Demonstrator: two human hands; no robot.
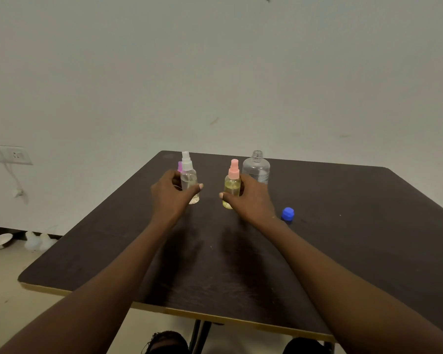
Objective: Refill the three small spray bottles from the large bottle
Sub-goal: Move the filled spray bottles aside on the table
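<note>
My left hand (173, 191) grips a clear spray bottle (188, 180) with a white spray top, standing upright on the dark table (343, 238). Behind it only the purple top of another small bottle (180, 166) shows; my hand hides the rest. My right hand (248, 198) grips a yellowish spray bottle (232, 186) with a pink spray top, also upright. The large clear bottle (256, 167) stands uncapped just behind my right hand. Its blue cap (288, 214) lies on the table to the right of my right wrist.
The table stands near a pale wall with a socket (14, 155) and a hanging cable at the left. On the floor at the left lie a white bowl (0, 240) and some white objects (39, 241). My feet show under the table's near edge.
</note>
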